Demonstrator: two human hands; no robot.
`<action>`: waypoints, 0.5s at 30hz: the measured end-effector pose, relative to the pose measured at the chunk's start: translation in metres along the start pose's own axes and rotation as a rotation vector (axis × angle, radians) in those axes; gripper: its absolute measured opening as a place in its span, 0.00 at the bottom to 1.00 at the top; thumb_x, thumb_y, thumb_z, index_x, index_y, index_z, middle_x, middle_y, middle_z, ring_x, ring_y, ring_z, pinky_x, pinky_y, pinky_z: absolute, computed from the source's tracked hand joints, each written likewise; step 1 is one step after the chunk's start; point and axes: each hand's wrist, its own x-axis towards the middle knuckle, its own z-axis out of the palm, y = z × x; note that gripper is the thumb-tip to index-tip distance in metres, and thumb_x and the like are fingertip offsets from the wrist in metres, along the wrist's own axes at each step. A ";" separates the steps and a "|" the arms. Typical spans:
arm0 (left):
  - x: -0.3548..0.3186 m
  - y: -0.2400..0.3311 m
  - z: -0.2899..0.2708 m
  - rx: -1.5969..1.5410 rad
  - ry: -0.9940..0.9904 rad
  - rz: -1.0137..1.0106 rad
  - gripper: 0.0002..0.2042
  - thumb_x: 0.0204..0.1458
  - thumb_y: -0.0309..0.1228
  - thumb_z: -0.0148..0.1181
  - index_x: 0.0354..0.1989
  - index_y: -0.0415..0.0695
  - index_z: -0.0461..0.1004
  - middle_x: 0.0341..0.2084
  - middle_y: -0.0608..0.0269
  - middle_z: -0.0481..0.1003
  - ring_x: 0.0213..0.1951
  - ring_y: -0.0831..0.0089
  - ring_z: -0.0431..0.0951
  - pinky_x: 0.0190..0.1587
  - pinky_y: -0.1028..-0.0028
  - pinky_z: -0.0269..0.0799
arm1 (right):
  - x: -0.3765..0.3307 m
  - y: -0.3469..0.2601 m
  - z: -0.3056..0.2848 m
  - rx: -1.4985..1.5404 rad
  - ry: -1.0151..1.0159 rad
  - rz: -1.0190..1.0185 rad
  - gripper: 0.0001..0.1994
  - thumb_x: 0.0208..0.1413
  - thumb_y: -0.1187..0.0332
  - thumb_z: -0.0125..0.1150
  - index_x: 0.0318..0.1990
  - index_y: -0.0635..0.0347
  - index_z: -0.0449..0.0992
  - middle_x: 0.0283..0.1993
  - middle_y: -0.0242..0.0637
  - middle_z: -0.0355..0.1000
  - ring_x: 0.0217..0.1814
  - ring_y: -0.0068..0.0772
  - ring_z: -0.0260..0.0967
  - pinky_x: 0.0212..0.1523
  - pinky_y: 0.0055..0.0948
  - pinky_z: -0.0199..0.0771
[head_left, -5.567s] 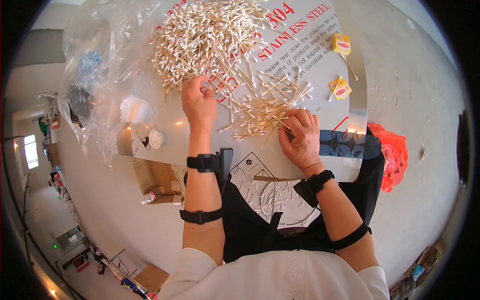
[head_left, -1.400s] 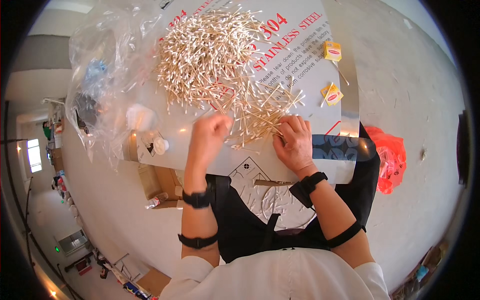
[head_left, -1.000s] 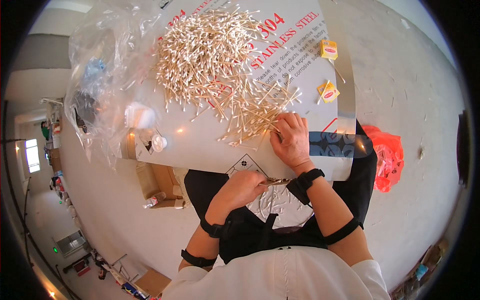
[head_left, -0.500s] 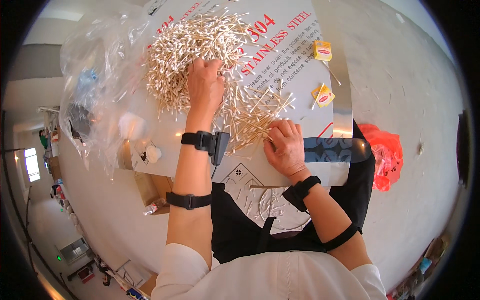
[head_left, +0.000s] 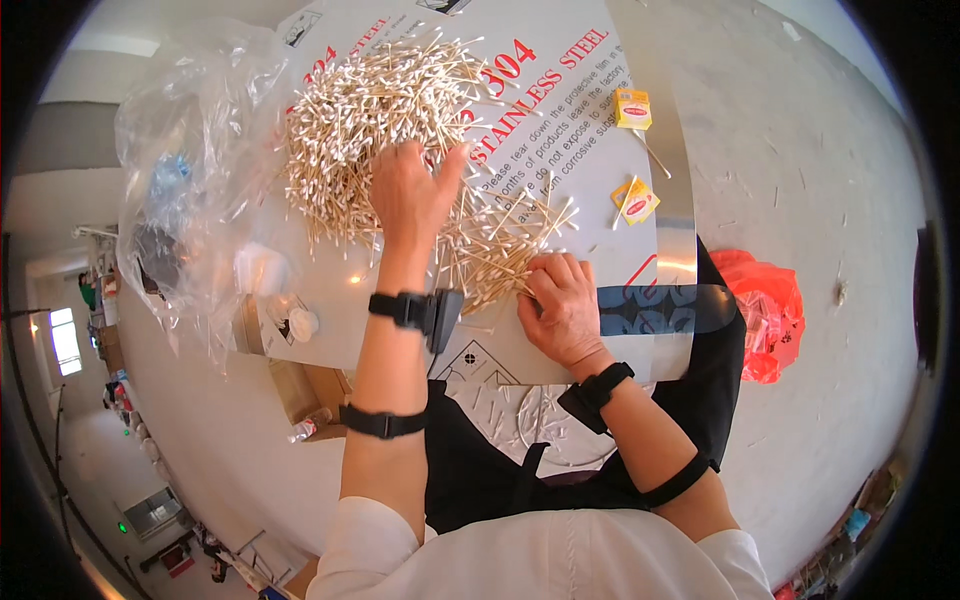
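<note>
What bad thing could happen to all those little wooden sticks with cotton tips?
The left hand rests on the big pile of wooden cotton swabs, so a sweep might scatter them. Loose swabs by the right hand lie close to the near edge of the shiny metal table and could roll off. The crinkly clear plastic bag may snag strays.

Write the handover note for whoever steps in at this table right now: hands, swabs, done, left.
Left hand: open, palm down on the big heap of cotton swabs.
Right hand: pressed on the smaller bunch of swabs near the table's front edge; whether it grips any cannot be told.
Two small yellow packets lie to the right, a clear plastic bag on the left.
Done: one small bunch pulled aside.
Left: most swabs, loose in the heap.
</note>
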 end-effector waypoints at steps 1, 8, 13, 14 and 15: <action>0.009 0.003 0.003 0.001 0.002 0.000 0.20 0.46 0.46 0.67 0.29 0.37 0.77 0.34 0.46 0.76 0.42 0.50 0.75 0.44 0.54 0.71 | 0.000 -0.001 0.000 0.001 0.001 -0.002 0.08 0.40 0.74 0.62 0.30 0.59 0.72 0.41 0.36 0.69 0.44 0.41 0.66 0.45 0.39 0.63; 0.018 0.005 0.018 0.156 -0.091 -0.160 0.14 0.46 0.39 0.61 0.27 0.38 0.76 0.30 0.45 0.78 0.34 0.46 0.78 0.37 0.52 0.73 | 0.000 -0.001 0.004 0.019 0.008 -0.011 0.08 0.39 0.74 0.62 0.31 0.59 0.72 0.42 0.36 0.69 0.44 0.41 0.66 0.45 0.39 0.63; -0.023 -0.002 0.002 -0.112 -0.141 -0.064 0.10 0.47 0.32 0.60 0.22 0.39 0.70 0.22 0.48 0.74 0.30 0.48 0.76 0.34 0.52 0.70 | 0.000 0.001 0.001 0.005 0.011 -0.001 0.09 0.39 0.74 0.63 0.31 0.58 0.73 0.42 0.35 0.69 0.44 0.41 0.66 0.46 0.39 0.63; -0.033 0.000 -0.001 -0.146 -0.183 -0.037 0.10 0.47 0.33 0.61 0.23 0.39 0.70 0.23 0.51 0.74 0.31 0.50 0.76 0.35 0.55 0.70 | -0.001 0.003 0.002 0.000 0.009 0.000 0.09 0.39 0.74 0.63 0.31 0.59 0.73 0.42 0.35 0.69 0.44 0.41 0.66 0.46 0.38 0.63; -0.042 0.001 -0.007 -0.140 -0.178 -0.037 0.10 0.47 0.33 0.61 0.23 0.39 0.70 0.23 0.51 0.74 0.31 0.50 0.76 0.35 0.55 0.70 | -0.001 0.001 0.002 0.002 0.008 -0.006 0.09 0.39 0.74 0.63 0.31 0.59 0.73 0.42 0.35 0.69 0.44 0.40 0.66 0.46 0.38 0.63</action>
